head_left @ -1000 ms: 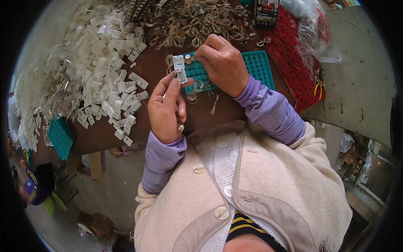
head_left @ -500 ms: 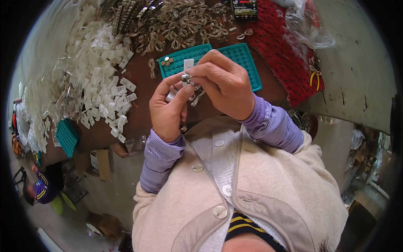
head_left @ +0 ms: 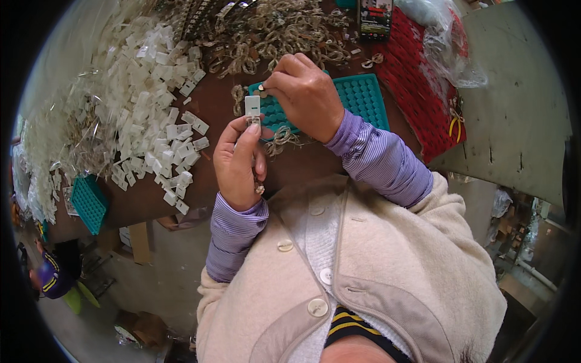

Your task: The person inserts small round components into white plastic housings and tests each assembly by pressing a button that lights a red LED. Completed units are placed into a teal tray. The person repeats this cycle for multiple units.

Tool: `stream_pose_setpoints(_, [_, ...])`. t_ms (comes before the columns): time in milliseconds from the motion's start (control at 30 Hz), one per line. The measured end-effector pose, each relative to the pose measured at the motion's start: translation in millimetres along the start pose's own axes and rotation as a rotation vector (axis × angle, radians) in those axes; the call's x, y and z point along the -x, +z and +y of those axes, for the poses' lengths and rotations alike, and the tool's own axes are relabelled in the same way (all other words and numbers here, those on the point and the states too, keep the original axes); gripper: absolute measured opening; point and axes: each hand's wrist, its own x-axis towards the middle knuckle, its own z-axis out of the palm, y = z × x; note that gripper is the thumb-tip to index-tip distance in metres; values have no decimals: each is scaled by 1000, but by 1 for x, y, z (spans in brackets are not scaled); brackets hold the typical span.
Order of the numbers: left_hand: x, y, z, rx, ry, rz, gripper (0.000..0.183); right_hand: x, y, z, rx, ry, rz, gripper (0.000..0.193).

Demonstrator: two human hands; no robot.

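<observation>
My left hand (head_left: 241, 157) grips a small white plastic battery case (head_left: 253, 106), its lid standing up and its lower part between thumb and fingers. A thin coiled wire bundle (head_left: 282, 138) hangs close to that hand. Over the teal tray (head_left: 275, 115), my right hand (head_left: 307, 97) has thumb and forefinger pinched at a small round button cell (head_left: 261, 88). A few more such discs lie in the tray just under those fingertips, partly hidden by the hand.
A large heap of white plastic cases (head_left: 151, 103) covers the left. Coiled wire bundles (head_left: 290, 30) fill the back. A second teal tray (head_left: 363, 100), red cloth (head_left: 411, 78), a phone (head_left: 375, 19) and yellow-handled pliers (head_left: 455, 124) are to the right. Another person (head_left: 54, 278) is at far left.
My right hand has left the white case and moved up to the discs in the teal tray. My left hand still holds the case, now with its lid in plainer view.
</observation>
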Motion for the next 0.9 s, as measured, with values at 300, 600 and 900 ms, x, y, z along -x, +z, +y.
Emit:
stream_pose_setpoints(300, [5, 10, 4, -188, 1, 1, 26, 12, -34, -25, -394, 48, 57, 23])
stream_pose_setpoints(600, [24, 44, -3, -353, 53, -127, 24, 55, -70, -26, -464, 114, 112, 21])
stream_pose_setpoints(900, [11, 59, -18, -345, 0, -220, 26, 68, -88, -17, -540, 319, 283, 19])
